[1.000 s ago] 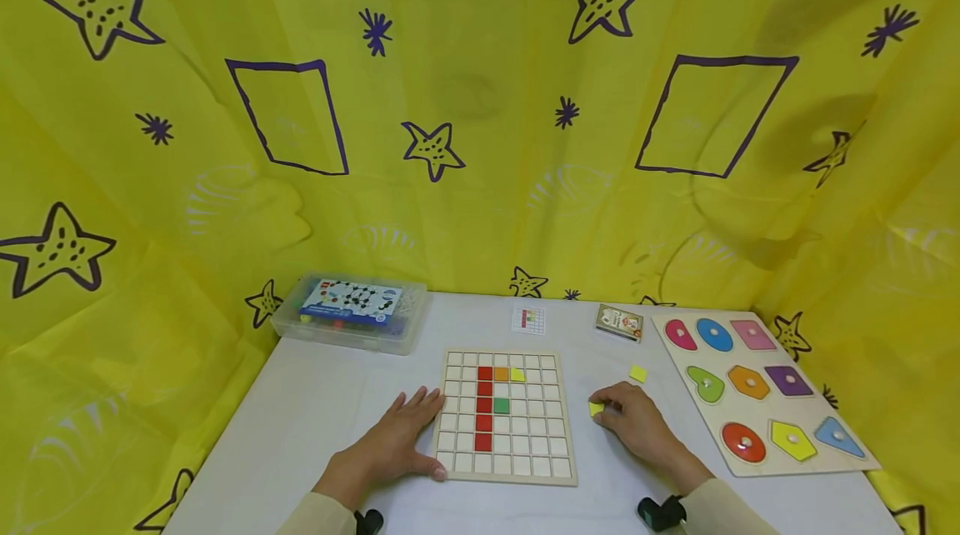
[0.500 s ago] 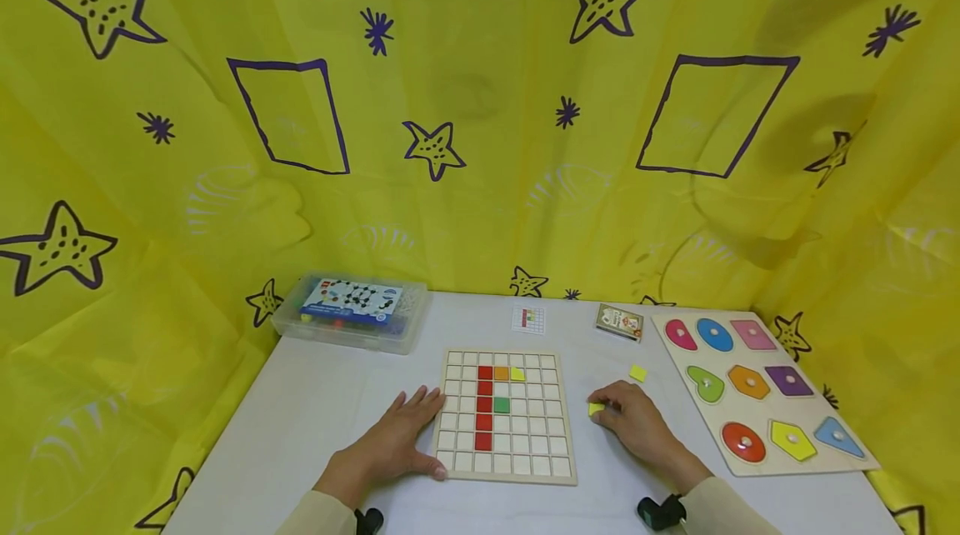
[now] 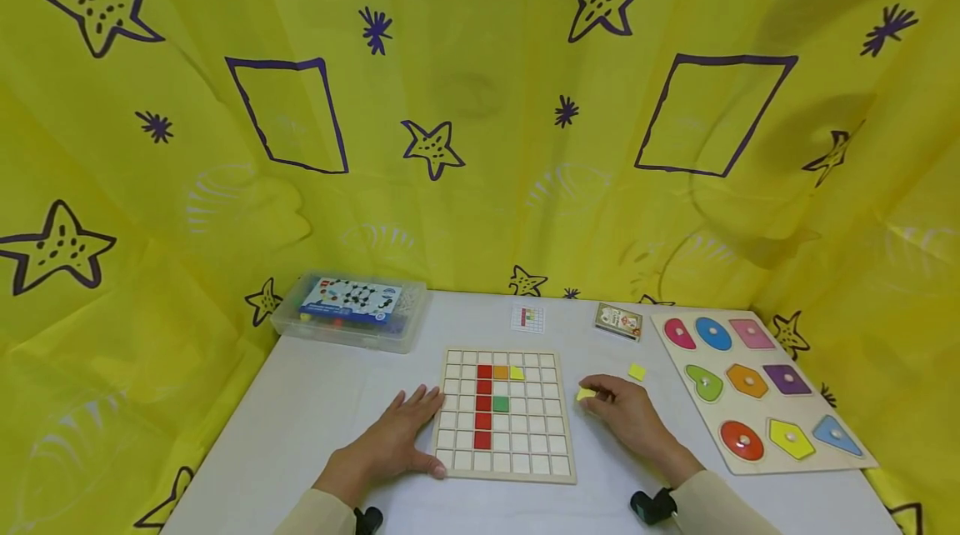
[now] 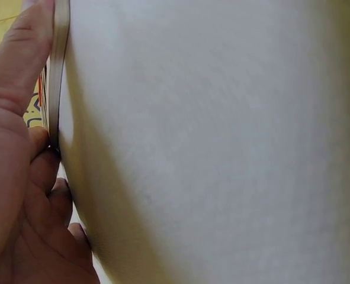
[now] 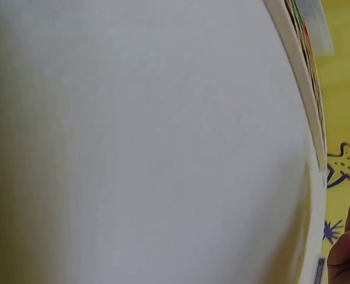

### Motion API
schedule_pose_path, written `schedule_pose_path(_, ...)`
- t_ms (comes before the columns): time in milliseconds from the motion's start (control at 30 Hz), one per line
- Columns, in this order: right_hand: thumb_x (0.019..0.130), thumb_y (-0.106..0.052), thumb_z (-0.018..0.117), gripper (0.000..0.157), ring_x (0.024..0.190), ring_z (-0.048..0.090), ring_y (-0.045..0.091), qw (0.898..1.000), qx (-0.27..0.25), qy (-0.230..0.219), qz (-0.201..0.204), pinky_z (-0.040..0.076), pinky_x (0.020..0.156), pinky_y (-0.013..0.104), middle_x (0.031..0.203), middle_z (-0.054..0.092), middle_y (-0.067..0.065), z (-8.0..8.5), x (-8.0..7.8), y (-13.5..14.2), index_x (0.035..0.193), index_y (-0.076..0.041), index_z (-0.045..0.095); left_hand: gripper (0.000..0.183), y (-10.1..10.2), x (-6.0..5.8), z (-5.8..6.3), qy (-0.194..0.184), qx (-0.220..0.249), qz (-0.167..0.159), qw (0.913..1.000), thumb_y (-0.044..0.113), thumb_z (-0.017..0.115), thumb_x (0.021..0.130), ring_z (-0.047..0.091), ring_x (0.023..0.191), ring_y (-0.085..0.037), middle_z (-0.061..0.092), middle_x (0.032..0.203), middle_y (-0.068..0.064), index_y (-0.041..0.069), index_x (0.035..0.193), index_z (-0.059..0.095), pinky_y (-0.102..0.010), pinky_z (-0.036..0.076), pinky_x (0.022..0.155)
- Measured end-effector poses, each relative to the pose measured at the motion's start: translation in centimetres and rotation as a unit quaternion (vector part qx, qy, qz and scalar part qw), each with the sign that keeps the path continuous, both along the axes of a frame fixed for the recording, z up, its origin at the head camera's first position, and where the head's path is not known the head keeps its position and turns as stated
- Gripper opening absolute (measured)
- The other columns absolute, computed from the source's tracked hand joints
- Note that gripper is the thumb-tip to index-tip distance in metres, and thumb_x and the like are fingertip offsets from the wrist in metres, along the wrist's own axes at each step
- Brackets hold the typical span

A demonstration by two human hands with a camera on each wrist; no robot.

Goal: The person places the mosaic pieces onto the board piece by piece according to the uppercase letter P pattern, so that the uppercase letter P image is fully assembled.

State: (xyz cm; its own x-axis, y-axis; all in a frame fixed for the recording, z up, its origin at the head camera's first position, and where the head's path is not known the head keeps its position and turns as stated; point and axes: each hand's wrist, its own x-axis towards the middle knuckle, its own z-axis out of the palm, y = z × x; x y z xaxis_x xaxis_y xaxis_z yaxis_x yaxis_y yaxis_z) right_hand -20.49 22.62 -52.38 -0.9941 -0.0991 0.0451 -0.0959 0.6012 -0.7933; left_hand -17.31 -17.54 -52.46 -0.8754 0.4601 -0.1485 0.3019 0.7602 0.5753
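Observation:
A wooden grid board (image 3: 521, 472) lies flat on the white table, with a column of red tiles (image 3: 483, 404), an orange tile (image 3: 500, 372), a yellow tile (image 3: 517, 372) and a green tile (image 3: 500, 404) in its squares. Along the board's left edge rests my left hand (image 3: 390, 443), fingers spread and thumb at the lower left corner. My right hand (image 3: 626, 418) pinches a small yellow tile (image 3: 584, 393) just right of the board; its fingers partly cover the tile. Another yellow tile (image 3: 637, 371) lies on the table behind that hand. The right wrist view shows only fingertips (image 5: 343, 248).
Behind the board lies a printed pattern card (image 3: 528, 318), with a small card box (image 3: 618, 322) to its right. A clear plastic case (image 3: 348, 312) stands at back left. On the right is a shape puzzle board (image 3: 712, 418). A yellow curtain (image 3: 480, 218) encloses the table.
My right hand has lifted slightly and moved left toward the board, carrying the yellow tile. The left hand stays at the board's edge.

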Motion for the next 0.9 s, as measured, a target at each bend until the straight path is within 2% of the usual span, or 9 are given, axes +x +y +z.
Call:
schedule_pose_path(200, 0.092, -0.007, 0.079, 0.024, 0.087, 0.056, 0.015, 1.0, -0.002, 0.007, 0.02, 0.05, 0.071, 0.022, 0.093, 0.067, -0.002, 0.2, -0.3, -2.2, 0.116, -0.012, 0.079, 0.118, 0.0, 0.0, 0.0, 0.002, 0.004, -0.001, 1.0, 0.05, 0.093, 0.069, 0.021, 0.162, -0.04, 0.034, 0.171, -0.016, 0.003, 0.162, 0.038, -0.062, 0.01, 0.132)
schedule_pose_path(333, 0.094, -0.007, 0.076, 0.024, 0.09, 0.056, 0.016, 0.999, -0.021, -0.006, 0.041, 0.049, 0.074, 0.024, 0.094, 0.066, -0.002, 0.3, -0.5, -3.6, 0.117, -0.014, 0.079, 0.118, 0.1, 0.0, 0.1, -0.002, 0.004, 0.0, 1.0, 0.05, 0.094, 0.069, 0.021, 0.162, -0.039, 0.034, 0.171, -0.016, 0.003, 0.162, 0.038, -0.062, 0.01, 0.132)
schedule_pose_path(533, 0.097, -0.007, 0.072, 0.024, 0.092, 0.056, 0.018, 0.995, -0.044, -0.031, 0.084, 0.049, 0.077, 0.023, 0.102, 0.071, -0.001, 0.2, -0.9, -5.6, 0.12, -0.012, 0.079, 0.118, 0.1, 0.0, 0.2, -0.005, 0.001, 0.002, 1.0, 0.051, 0.093, 0.069, 0.021, 0.162, -0.039, 0.034, 0.171, -0.015, 0.004, 0.163, 0.038, -0.062, 0.01, 0.133)
schedule_pose_path(733, 0.098, -0.012, 0.074, 0.021, 0.104, 0.061, 0.018, 0.992, -0.032, -0.028, 0.121, 0.054, 0.091, 0.029, 0.123, 0.074, 0.003, -0.6, -1.2, -7.3, 0.118, -0.015, 0.079, 0.118, 0.0, 0.0, 0.1, 0.001, -0.002, -0.002, 1.0, 0.051, 0.093, 0.069, 0.021, 0.162, -0.04, 0.034, 0.171, -0.016, 0.003, 0.162, 0.038, -0.062, 0.01, 0.133)
schedule_pose_path(833, 0.097, -0.015, 0.076, 0.019, 0.108, 0.062, 0.017, 0.991, -0.016, -0.021, 0.128, 0.055, 0.096, 0.035, 0.124, 0.074, 0.004, -1.0, -1.3, -7.9, 0.115, -0.016, 0.079, 0.118, 0.0, -0.1, 0.0, 0.003, -0.002, -0.003, 1.0, 0.051, 0.093, 0.069, 0.022, 0.162, -0.04, 0.035, 0.171, -0.016, 0.003, 0.162, 0.038, -0.062, 0.011, 0.133)
schedule_pose_path(900, 0.097, -0.015, 0.076, 0.017, 0.106, 0.062, 0.017, 0.992, -0.005, -0.017, 0.128, 0.055, 0.095, 0.035, 0.119, 0.074, 0.003, -1.1, -1.3, -8.2, 0.113, -0.017, 0.08, 0.118, 0.0, -0.1, 0.0, 0.005, -0.003, -0.004, 1.0, 0.051, 0.093, 0.069, 0.022, 0.162, -0.04, 0.035, 0.171, -0.016, 0.003, 0.162, 0.038, -0.062, 0.011, 0.132)
